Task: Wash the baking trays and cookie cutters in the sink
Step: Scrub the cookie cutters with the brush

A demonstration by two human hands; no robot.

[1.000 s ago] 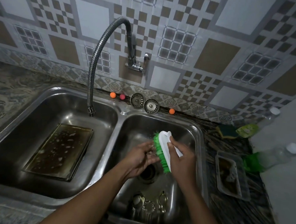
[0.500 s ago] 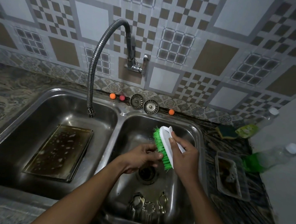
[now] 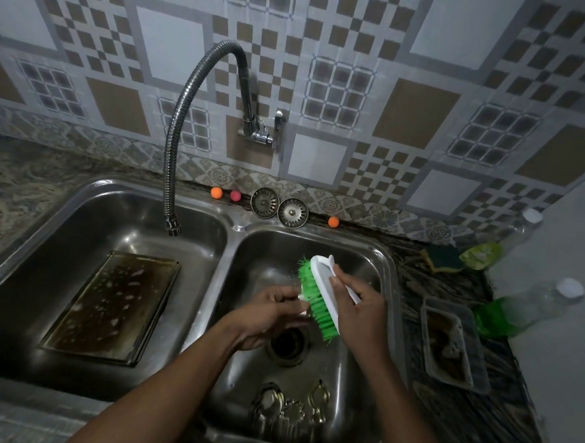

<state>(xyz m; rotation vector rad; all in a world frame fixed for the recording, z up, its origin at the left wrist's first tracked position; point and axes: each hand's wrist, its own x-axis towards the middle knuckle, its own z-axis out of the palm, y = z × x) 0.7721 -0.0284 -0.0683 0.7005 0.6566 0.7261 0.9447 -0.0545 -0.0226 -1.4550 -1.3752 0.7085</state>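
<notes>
The right hand (image 3: 364, 313) curls round the white back of the scrub brush (image 3: 317, 300) over the right basin of the sink (image 3: 231, 223). The brush's long axis runs from 11 to 5 o'clock, with the green bristles facing 8 o'clock. At its 9 o'clock the left hand (image 3: 269, 318) pinches a small pale piece (image 3: 303, 298) against the bristles; it is too small to name. The cookie cutters (image 3: 288, 407) lie on that basin's floor at 6 o'clock. The sudsy baking tray (image 3: 114, 306) lies flat in the left basin, long axis 1 to 7 o'clock
</notes>
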